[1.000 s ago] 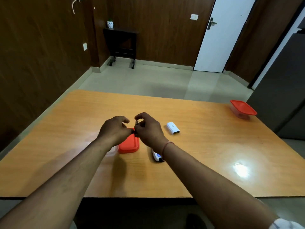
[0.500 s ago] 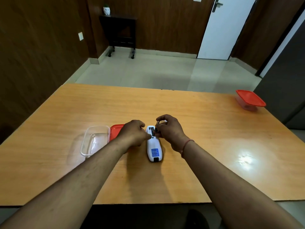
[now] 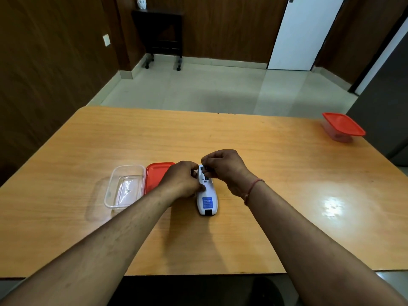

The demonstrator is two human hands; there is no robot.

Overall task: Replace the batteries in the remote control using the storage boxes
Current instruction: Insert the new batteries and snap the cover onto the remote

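Note:
A white remote control (image 3: 207, 200) lies face down on the wooden table (image 3: 265, 173), its blue label toward me and its battery bay open at the far end. My left hand (image 3: 181, 181) rests against the remote's left side and steadies it. Over the open bay, my right hand (image 3: 225, 167) pinches a small dark battery (image 3: 205, 170) at its fingertips. To the left, an open clear storage box (image 3: 124, 187) stands with its red lid (image 3: 157, 175) lying beside it, partly under my left hand. The remote's cover is hidden.
A second storage box with its red lid on (image 3: 342, 127) sits at the table's far right corner. Beyond the table are a tiled floor, a dark side table (image 3: 161, 34) by the wall and a white door (image 3: 306, 32).
Both hands have moved from above the red lid to the remote. My right hand has lowered the battery to the open bay, and my left hand now touches the remote's side.

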